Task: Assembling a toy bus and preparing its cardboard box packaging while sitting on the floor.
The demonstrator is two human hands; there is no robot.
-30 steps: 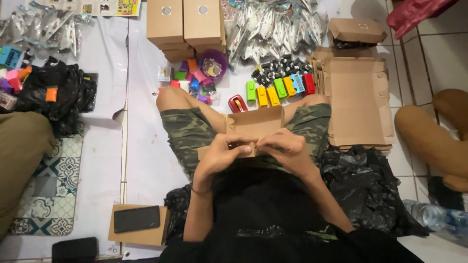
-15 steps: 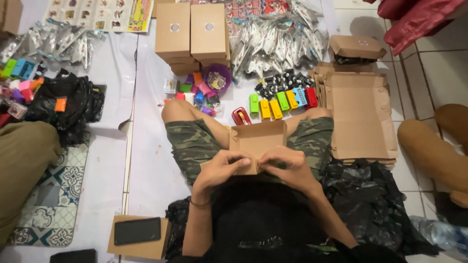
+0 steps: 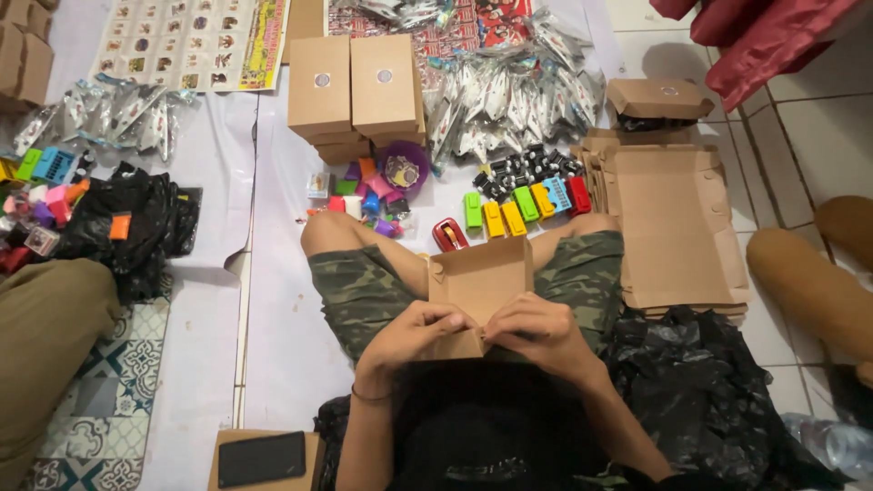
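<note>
Left hand [image 3: 414,332] and right hand [image 3: 536,335] pinching near edge of small cardboard box [image 3: 479,286] held over lap; flap apparently half-tucked, liable to crease or spring open under uneven thumb pressure.

There is one view only, from the camera on my head; it looks steeply down past my chest onto my lap, close to my left hand [image 3: 414,332] and right hand [image 3: 536,332]; farther up, the floor sheet [image 3: 273,300] spreads away from me.

Home floor packing spot: tiled floor [image 3: 818,127], patterned rug [image 3: 100,427], stacked cardboard boxes [image 3: 350,91].
</note>
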